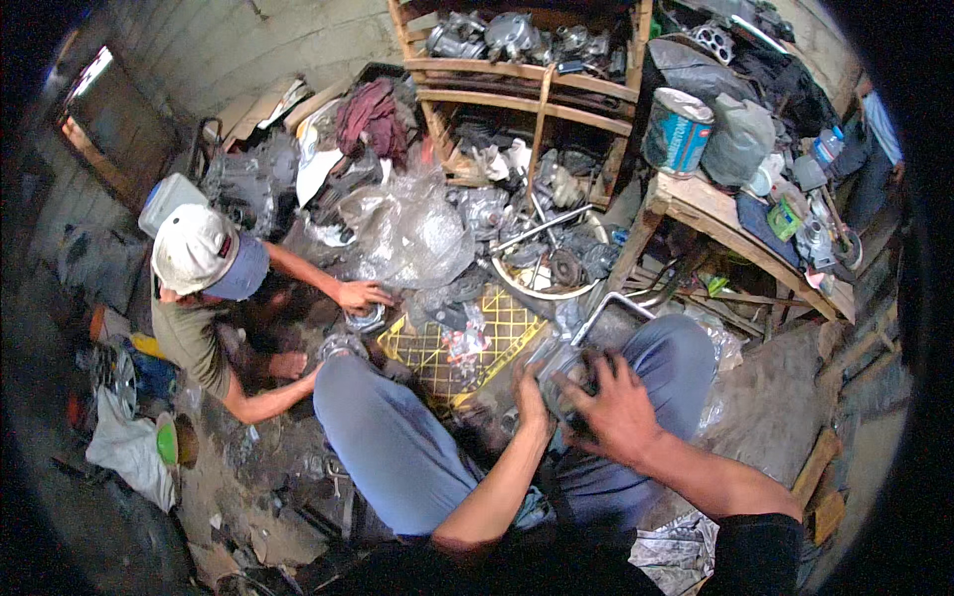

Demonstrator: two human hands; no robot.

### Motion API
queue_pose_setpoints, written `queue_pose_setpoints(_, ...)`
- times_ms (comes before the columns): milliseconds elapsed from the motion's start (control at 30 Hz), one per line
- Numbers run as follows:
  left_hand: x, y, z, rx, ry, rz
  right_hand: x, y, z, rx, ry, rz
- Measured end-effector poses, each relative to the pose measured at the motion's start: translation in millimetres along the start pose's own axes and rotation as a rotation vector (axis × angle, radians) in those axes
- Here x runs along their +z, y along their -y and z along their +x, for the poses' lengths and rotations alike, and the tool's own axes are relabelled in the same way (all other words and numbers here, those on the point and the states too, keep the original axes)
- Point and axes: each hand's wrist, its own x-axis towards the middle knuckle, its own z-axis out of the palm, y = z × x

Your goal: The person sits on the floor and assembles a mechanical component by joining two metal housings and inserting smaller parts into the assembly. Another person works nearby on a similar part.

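Between my raised knees, a grey metal part (558, 370) is held up, mostly covered by my fingers; its exact kind cannot be made out. My left hand (532, 402) is closed around its left side. Over the right side reaches my right hand (624, 412), fingers spread and slightly blurred, with the fingertips at the part. A bent metal bar (618, 306) rises just beyond the part. In front of my knees lies a yellow plastic crate (512, 338) with small parts and a scrap of plastic on it.
At the left, a person in a cap (204, 248) crouches, one hand on a small metal piece (368, 318). Beyond are clear plastic sheeting (417, 233), a round basin (547, 290) of metal parts and a wooden shelf (527, 74). A wooden bench (740, 233) bears a blue can (678, 134).
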Motion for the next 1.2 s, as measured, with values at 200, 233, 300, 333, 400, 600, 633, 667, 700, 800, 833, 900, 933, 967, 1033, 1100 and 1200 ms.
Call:
queue_pose_setpoints(200,-10.9,1.7,15.7,-0.088,0.112,-0.172,16.1,27.5,3.7,0.209,-0.203,0.145)
queue_pose_setpoints(233,-10.9,0.1,13.0,-0.117,0.142,-0.217,18.1,28.3,3.8,0.228,-0.195,0.142)
queue_pose_setpoints(300,-10.3,-11.2,2.4,-0.140,0.183,-0.260,20.3,30.3,8.0,0.260,-0.181,0.150)
queue_pose_setpoints(333,2.7,-22.7,-13.7,-0.143,0.130,-0.220,16.7,25.9,8.5,0.238,-0.132,0.136)
queue_pose_setpoints(400,9.8,-30.7,-26.0,-0.185,0.161,-0.239,14.4,22.2,8.6,0.188,-0.091,0.076)
queue_pose_setpoints(600,-15.1,-2.9,7.0,-0.041,0.136,-0.163,-0.4,17.4,12.8,0.008,-0.011,-0.028)
queue_pose_setpoints(633,-17.5,0.4,9.5,-0.032,0.127,-0.148,0.4,15.4,12.4,-0.021,-0.016,-0.026)
queue_pose_setpoints(667,-18.8,5.3,10.4,-0.015,0.126,-0.155,1.3,15.0,11.3,-0.020,-0.018,-0.018)
queue_pose_setpoints(700,-18.1,7.0,9.2,-0.019,0.129,-0.168,2.0,14.1,11.0,-0.016,-0.021,-0.011)
queue_pose_setpoints(800,-17.2,6.5,9.7,-0.043,0.155,-0.198,3.0,19.8,10.5,0.094,-0.066,0.059)
queue_pose_setpoints(833,-17.4,4.8,10.1,-0.051,0.164,-0.211,3.4,23.5,10.9,0.141,-0.085,0.089)
queue_pose_setpoints(900,-19.8,2.3,9.8,-0.074,0.184,-0.232,8.1,30.1,10.4,0.223,-0.128,0.132)
queue_pose_setpoints(933,-20.0,2.2,9.5,-0.083,0.194,-0.244,10.4,33.2,8.4,0.266,-0.146,0.155)
queue_pose_setpoints(967,-21.3,1.7,8.8,-0.087,0.198,-0.255,11.5,35.9,5.7,0.256,-0.137,0.133)
queue_pose_setpoints(1033,-22.5,6.1,7.0,-0.105,0.215,-0.261,11.8,40.2,1.7,0.256,-0.131,0.090)
queue_pose_setpoints(1100,-22.2,4.7,10.4,-0.098,0.218,-0.254,10.3,34.9,3.1,0.197,-0.103,0.066)
queue_pose_setpoints(1200,-20.8,-0.3,8.4,-0.088,0.183,-0.220,6.1,31.3,3.9,0.157,-0.091,0.080)
